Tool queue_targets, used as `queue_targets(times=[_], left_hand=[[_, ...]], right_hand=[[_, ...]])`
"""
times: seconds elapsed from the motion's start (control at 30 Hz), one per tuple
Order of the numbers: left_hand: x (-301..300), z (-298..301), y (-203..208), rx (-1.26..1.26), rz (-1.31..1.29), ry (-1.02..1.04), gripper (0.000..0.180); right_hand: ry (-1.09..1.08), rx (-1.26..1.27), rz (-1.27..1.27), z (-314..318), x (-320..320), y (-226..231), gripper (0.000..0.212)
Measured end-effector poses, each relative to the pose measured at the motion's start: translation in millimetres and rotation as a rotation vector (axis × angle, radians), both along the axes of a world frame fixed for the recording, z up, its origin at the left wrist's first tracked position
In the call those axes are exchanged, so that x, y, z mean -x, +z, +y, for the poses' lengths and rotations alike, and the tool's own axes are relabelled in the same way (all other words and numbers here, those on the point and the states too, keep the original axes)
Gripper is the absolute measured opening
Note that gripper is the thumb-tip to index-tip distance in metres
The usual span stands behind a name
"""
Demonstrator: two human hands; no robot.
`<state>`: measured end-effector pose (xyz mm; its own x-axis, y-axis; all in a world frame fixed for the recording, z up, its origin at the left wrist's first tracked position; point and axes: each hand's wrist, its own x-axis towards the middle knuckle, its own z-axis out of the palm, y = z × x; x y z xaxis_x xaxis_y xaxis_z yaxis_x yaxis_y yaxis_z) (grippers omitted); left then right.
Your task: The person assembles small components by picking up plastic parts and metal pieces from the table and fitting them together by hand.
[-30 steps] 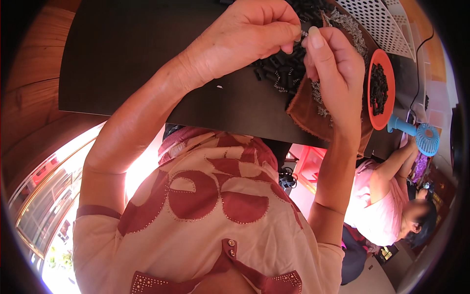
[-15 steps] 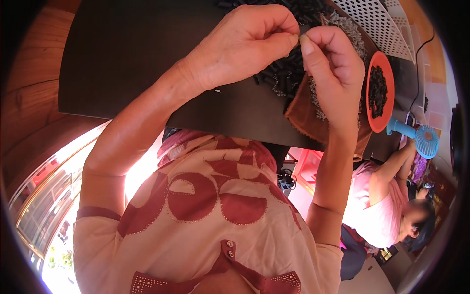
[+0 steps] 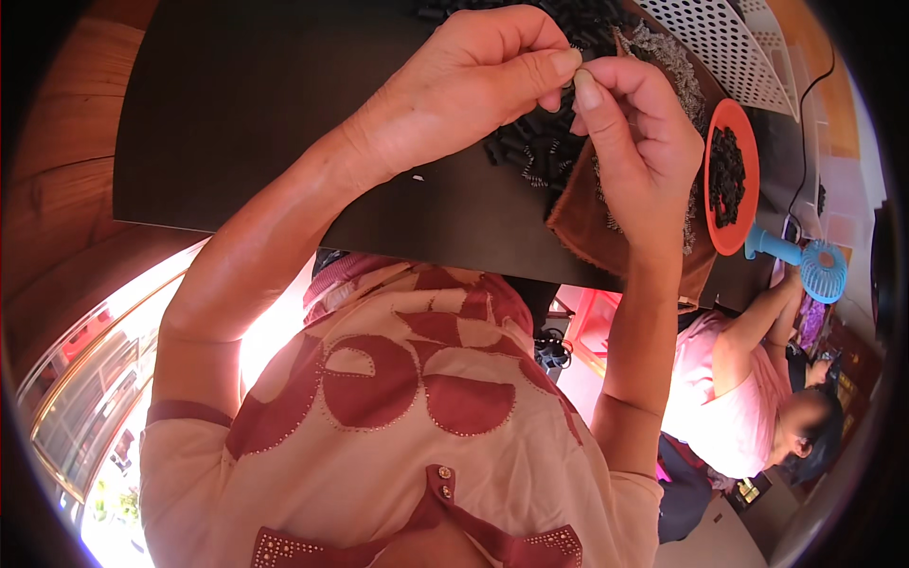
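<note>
Both hands are raised above the far part of a dark table (image 3: 237, 114), their fingertips meeting. My left hand (image 3: 483, 80) is closed in a pinch, its thumb pressed near the index finger. Against it, my right hand (image 3: 649, 133) pinches too, with the other fingers curled. Whatever sits between the fingertips is too small and covered to name. Beneath and behind the hands lies a heap of black tube-shaped pieces (image 3: 507, 147), with a few small metal coil springs (image 3: 542, 168) among them. A larger pile of springs (image 3: 670, 59) rests on a brown cloth (image 3: 587, 232), partly hidden by my right hand.
An orange bowl (image 3: 751, 204) of small black pieces (image 3: 727, 175) stands right of my right hand. Beyond it is a white perforated basket (image 3: 724, 47). A blue handheld fan (image 3: 824, 273) lies at the right, near another person in pink (image 3: 739, 388). A white scrap (image 3: 418, 177) lies on the table.
My left thumb has slid up and outward over the pinch, and the left fingers below it now show more. My right hand has barely moved, its fingertips still at the left ones.
</note>
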<state>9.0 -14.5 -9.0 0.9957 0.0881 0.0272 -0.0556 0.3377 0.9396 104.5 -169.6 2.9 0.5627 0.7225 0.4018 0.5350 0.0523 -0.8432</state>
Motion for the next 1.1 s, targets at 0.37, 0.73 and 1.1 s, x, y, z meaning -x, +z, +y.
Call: queue_targets(times=[0.37, 0.73, 1.1], left_hand=[[-5, -3, -12, -0.179, -0.139, 0.084, 0.017], [3, 1, 6, -0.584, -0.161, 0.166, 0.011], [-1, 0, 8, -0.541, -0.218, 0.237, 0.011]], right_hand=[[-0.035, 0.17, 0.164, -2, 6, 15, 0.01], [-0.093, 0.252, 0.378, 2, -3, 18, 0.023], [-0.099, 0.306, -0.124, -1, 0, 4, 0.041]])
